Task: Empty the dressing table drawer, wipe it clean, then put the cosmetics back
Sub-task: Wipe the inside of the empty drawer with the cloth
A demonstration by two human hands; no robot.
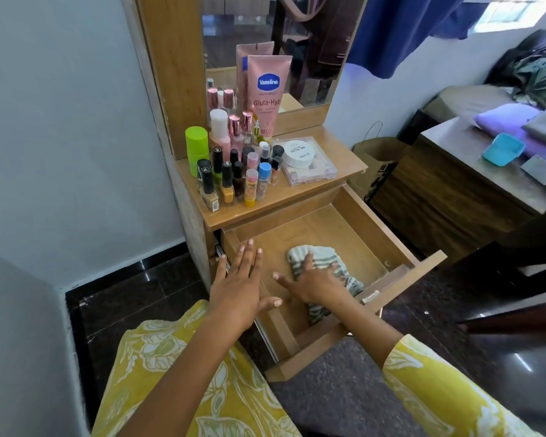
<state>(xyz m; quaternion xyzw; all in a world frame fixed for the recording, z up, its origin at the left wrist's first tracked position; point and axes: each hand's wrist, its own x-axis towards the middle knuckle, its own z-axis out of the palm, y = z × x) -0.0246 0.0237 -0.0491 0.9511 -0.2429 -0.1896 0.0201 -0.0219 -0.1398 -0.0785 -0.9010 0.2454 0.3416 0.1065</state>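
Observation:
The wooden drawer (372,222) of the dressing table is pulled out, and nothing lies in it but a cloth. My right hand (316,279) presses flat on that grey-striped white cloth (309,252) on the drawer floor. My left hand (243,279) rests flat with fingers spread on the drawer's left side wall. The cosmetics stand on the tabletop (344,159): a pink Vaseline tube (268,89), a green stick (197,146), several nail polish bottles (226,181), lip balm sticks (256,184) and a clear case (312,170) with a white round jar (298,152) on it.
A mirror (297,33) rises behind the cosmetics. A brown paper bag (375,162) sits on the floor to the right of the table. Further right is a dark wooden table (473,171) with a teal box (503,149). A grey wall is at left.

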